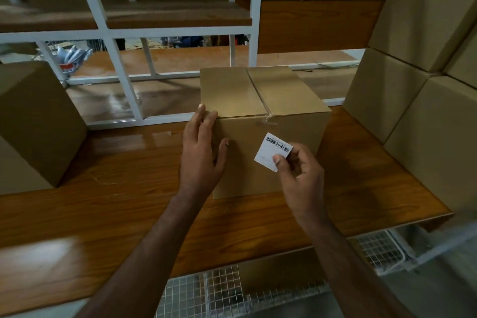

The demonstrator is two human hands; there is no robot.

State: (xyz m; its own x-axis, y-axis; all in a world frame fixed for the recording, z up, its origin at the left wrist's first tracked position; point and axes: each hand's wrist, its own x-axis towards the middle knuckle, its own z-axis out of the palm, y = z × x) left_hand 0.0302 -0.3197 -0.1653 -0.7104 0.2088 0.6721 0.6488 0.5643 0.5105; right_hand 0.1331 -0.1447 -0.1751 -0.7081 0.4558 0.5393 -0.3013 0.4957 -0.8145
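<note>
Head view: a brown box point(258, 100) sits on the wood table point(103, 201), near the middle, w/ clear tape point(259, 97) along its top seam. The left hand point(201, 152) lies flat on the box's near left corner, fingers straight & thumb on the front side. It holds nothing, it just steadies the box. The right hand point(299, 173) pinches a small white label point(271, 151) w/ a barcode btw thumb & fingers, right in front of the box's front side, toward the right. I can't tell if the label touches the cardboard yet. The 2 hands are apart, one on each side of the front face. More stacked boxes point(413, 124) stand at the right, a big box point(33, 121) at the left, a white rack point(121, 80) behind, & wire mesh point(222, 289) shows below the table edge. I think the step now is sticking the label on the front side. To do it well, push w/ the left hand so the box can't slide. Hold the label straight, its barcode edge level w/ the box top. Put one edge down first, then rub across w/ flat fingers so no bubbles or folds come. Stay off the tape end & the corners, bc a bent barcode may not scan.
</note>
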